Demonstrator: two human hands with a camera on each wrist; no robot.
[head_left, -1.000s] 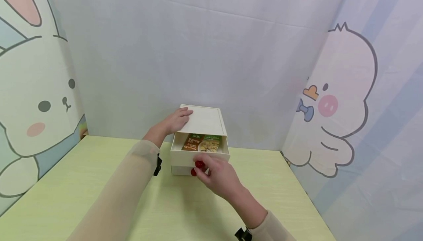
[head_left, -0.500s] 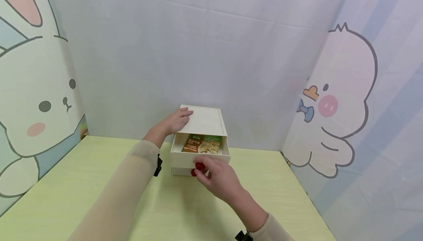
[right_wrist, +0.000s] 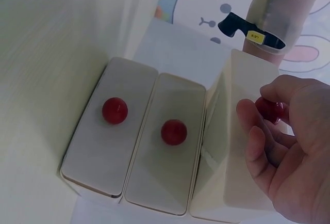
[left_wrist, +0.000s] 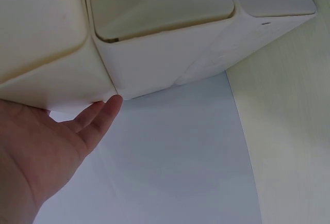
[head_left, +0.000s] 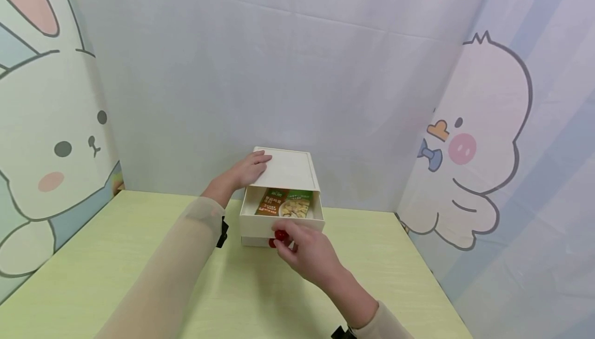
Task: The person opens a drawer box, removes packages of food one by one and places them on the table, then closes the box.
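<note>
A small white drawer unit (head_left: pixel 288 168) stands against the back curtain in the head view. Its top drawer (head_left: pixel 255 222) is pulled part way out. In it lies a brown and green food packet (head_left: pixel 295 207) with a picture of food on it. My right hand (head_left: pixel 307 251) pinches the round red knob (right_wrist: pixel 269 109) of that drawer between thumb and finger. My left hand (head_left: pixel 246 170) rests on the unit's top at the left edge, fingers extended; in the left wrist view its fingertips (left_wrist: pixel 114 101) touch the white casing. The drawer's back is hidden under the top.
In the right wrist view, two lower drawers are closed, with a red knob (right_wrist: pixel 174 132) on the middle one and another red knob (right_wrist: pixel 114 111) on the bottom one. A pale yellow-green table (head_left: pixel 372 256) lies below. Printed cartoon curtains (head_left: pixel 483 122) enclose the sides.
The top drawer has slid slightly farther out toward me with my right hand on its knob, showing a little more of the packet. My left hand has stayed in place.
</note>
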